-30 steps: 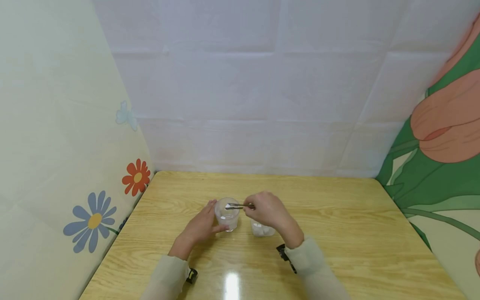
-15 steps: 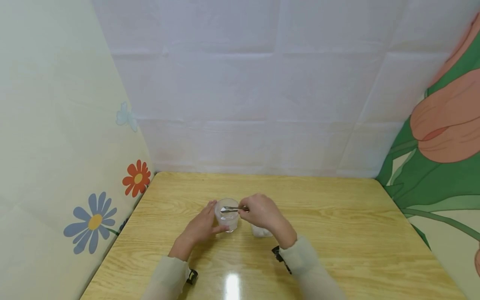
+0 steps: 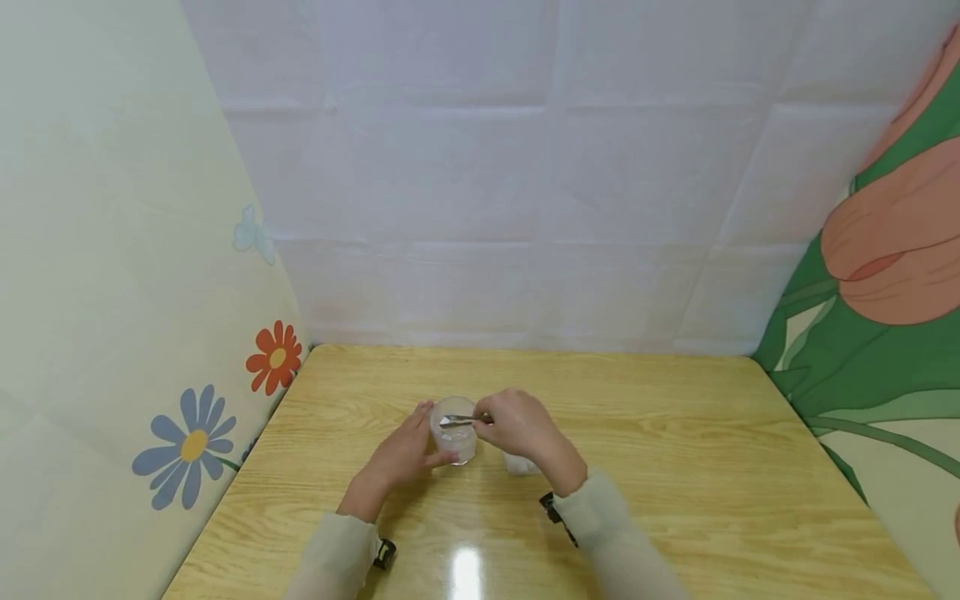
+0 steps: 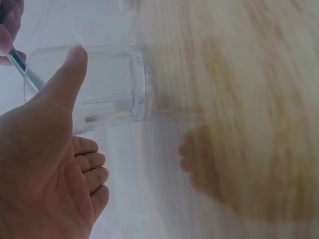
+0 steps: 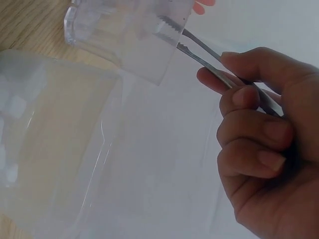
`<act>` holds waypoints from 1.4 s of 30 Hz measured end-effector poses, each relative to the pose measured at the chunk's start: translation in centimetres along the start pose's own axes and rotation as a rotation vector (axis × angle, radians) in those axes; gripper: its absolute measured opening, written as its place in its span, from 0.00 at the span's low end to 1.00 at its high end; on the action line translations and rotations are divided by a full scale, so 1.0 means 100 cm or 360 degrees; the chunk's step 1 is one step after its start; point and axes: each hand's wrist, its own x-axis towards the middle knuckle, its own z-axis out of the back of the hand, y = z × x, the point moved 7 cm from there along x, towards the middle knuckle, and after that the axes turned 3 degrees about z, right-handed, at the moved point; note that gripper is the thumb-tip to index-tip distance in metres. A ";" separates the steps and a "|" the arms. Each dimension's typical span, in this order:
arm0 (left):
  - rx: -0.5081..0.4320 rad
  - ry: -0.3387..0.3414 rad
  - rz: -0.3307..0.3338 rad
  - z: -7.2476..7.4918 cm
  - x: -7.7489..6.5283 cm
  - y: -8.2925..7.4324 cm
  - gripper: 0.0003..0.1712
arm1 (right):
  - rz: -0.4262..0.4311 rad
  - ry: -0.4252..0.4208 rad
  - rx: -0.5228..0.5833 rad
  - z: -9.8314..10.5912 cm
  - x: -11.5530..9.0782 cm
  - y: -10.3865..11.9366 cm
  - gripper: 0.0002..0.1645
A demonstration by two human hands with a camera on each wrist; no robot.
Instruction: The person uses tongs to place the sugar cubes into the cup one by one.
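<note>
A clear plastic cup (image 3: 464,452) stands upright on the wooden table. My left hand (image 3: 401,454) holds it from the left, its thumb (image 4: 70,74) lying along the near wall. Between the thumb and fingers of my right hand (image 3: 517,423) is a pair of metal tongs (image 5: 209,67) with toothed tips. Those tips reach inside the cup's mouth, slightly apart, with a small pale piece (image 3: 446,422) at them. Below my right hand sits a clear tub (image 5: 65,144) holding several white cubes (image 5: 16,107), partly hidden in the head view.
The wooden table (image 3: 675,467) ends at a pale cloth backdrop (image 3: 480,208). Flower-printed sheets hang at the left and right sides. Each wrist carries a small black camera mount, one near the left sleeve (image 3: 333,546).
My right hand has moved left with the tongs, bringing their tips from the cup's middle farther into its left part. My left hand and the cup stay in place.
</note>
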 end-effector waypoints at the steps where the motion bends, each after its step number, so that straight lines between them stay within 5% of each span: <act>1: -0.0002 0.0001 0.0000 0.000 0.000 0.000 0.57 | -0.0001 0.0002 0.0000 0.000 0.000 0.000 0.06; 42: 0.0010 -0.0016 -0.0008 -0.004 0.001 0.004 0.60 | -0.0106 0.0141 -0.0032 -0.020 0.011 -0.002 0.07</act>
